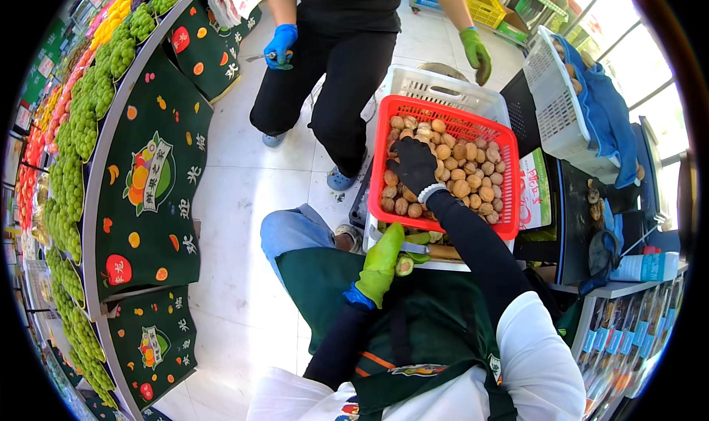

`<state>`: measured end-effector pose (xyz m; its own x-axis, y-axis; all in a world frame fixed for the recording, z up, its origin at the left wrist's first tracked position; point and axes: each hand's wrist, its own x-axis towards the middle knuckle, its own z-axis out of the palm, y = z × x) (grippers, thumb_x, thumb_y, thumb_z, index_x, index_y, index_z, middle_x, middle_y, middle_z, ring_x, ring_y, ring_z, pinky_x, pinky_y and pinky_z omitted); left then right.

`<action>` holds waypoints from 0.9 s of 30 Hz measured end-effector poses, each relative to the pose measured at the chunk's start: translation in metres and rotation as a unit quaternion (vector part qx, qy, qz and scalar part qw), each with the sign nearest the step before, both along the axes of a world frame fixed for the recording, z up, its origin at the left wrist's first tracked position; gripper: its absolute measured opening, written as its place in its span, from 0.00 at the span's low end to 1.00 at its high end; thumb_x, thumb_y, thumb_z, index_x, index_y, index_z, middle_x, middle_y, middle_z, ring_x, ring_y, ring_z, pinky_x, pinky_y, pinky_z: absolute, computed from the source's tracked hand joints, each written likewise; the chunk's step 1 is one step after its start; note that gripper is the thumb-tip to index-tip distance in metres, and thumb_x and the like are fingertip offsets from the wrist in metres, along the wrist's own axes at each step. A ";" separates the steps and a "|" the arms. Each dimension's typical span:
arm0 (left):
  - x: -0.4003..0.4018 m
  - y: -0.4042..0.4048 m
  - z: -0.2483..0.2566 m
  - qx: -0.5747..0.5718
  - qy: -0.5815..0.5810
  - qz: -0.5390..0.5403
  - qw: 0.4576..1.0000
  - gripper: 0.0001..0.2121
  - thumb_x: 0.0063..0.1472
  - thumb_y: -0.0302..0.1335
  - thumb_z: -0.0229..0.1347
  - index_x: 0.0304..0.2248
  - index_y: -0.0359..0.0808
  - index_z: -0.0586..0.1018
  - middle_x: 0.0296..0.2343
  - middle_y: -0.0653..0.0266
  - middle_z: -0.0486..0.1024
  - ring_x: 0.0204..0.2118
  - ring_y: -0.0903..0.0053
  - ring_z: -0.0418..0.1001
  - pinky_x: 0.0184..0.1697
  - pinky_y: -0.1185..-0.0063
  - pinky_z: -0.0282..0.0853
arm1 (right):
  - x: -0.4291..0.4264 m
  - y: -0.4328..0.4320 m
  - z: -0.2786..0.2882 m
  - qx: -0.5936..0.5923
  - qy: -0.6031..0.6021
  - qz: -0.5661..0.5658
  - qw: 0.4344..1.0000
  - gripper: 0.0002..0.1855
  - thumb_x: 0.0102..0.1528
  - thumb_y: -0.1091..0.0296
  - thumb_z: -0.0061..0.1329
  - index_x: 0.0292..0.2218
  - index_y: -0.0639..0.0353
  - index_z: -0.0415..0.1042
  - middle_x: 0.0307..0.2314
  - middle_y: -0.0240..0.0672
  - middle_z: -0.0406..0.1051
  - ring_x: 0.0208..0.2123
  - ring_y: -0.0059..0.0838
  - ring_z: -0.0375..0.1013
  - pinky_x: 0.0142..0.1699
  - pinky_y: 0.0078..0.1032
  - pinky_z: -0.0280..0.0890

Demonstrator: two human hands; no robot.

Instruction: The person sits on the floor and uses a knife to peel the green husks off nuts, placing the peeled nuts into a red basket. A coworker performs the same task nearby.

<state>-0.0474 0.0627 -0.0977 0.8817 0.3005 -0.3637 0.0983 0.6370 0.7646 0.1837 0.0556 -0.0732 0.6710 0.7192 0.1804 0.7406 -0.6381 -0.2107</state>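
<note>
My left hand [381,263], in a bright green glove with a blue cuff, is above my apron. A walnut [404,265] with green husk around it shows at its palm side, gripped there. Right beside that hand is a knife with a wooden handle [443,252], its blade partly behind the glove. My right hand [414,163], black-gloved, rests over the walnuts [461,188] in a red plastic basket [392,227]. Its fingertips are hidden among the nuts, so whether they hold one is unclear. The red basket sits on a white plastic crate [476,99].
Opposite, a person in dark clothes has a blue-gloved hand [281,47] holding a small knife and a green-gloved hand [475,55]. A white crate [559,105] with a blue cloth stands right. Fruit stands with green grapes [83,116] line the left.
</note>
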 end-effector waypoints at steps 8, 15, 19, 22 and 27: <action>-0.001 -0.003 0.011 -0.015 0.034 -0.009 0.999 0.20 0.66 0.40 0.50 0.48 0.32 0.74 0.36 0.68 0.76 0.35 0.84 0.72 0.37 0.83 0.69 | 0.004 0.005 -0.028 -0.092 -0.130 -0.041 0.986 0.08 0.53 0.60 0.49 0.32 0.53 0.71 0.28 0.36 0.71 0.33 0.38 0.73 0.38 0.37 0.65; 0.000 -0.003 0.001 0.052 0.006 -0.023 0.998 0.19 0.68 0.40 0.45 0.50 0.35 0.73 0.37 0.63 0.78 0.27 0.87 0.72 0.29 0.86 0.67 | 0.020 -0.019 -0.018 0.152 -0.004 -0.014 0.988 0.08 0.51 0.62 0.53 0.28 0.55 0.74 0.27 0.34 0.74 0.30 0.36 0.74 0.35 0.35 0.67; 0.011 -0.002 0.027 -0.107 0.035 -0.041 0.993 0.21 0.67 0.42 0.46 0.47 0.32 0.74 0.34 0.63 0.79 0.22 0.88 0.70 0.24 0.88 0.66 | 0.035 -0.039 0.018 0.223 0.141 -0.029 0.964 0.12 0.52 0.55 0.53 0.29 0.55 0.75 0.26 0.37 0.75 0.29 0.40 0.74 0.35 0.36 0.68; 0.016 -0.002 0.047 -0.136 0.028 -0.023 0.990 0.22 0.67 0.42 0.46 0.46 0.29 0.74 0.34 0.60 0.79 0.21 0.85 0.72 0.23 0.87 0.68 | 0.041 -0.046 0.033 0.228 0.230 -0.019 0.946 0.13 0.51 0.56 0.55 0.31 0.56 0.74 0.27 0.37 0.75 0.30 0.39 0.75 0.37 0.34 0.68; 0.016 0.000 0.046 -0.108 0.031 -0.030 0.993 0.23 0.68 0.43 0.44 0.47 0.28 0.73 0.35 0.57 0.79 0.21 0.83 0.73 0.24 0.87 0.70 | 0.051 -0.027 0.000 0.141 0.143 0.006 0.980 0.14 0.51 0.55 0.53 0.35 0.54 0.75 0.31 0.38 0.76 0.34 0.41 0.75 0.40 0.36 0.68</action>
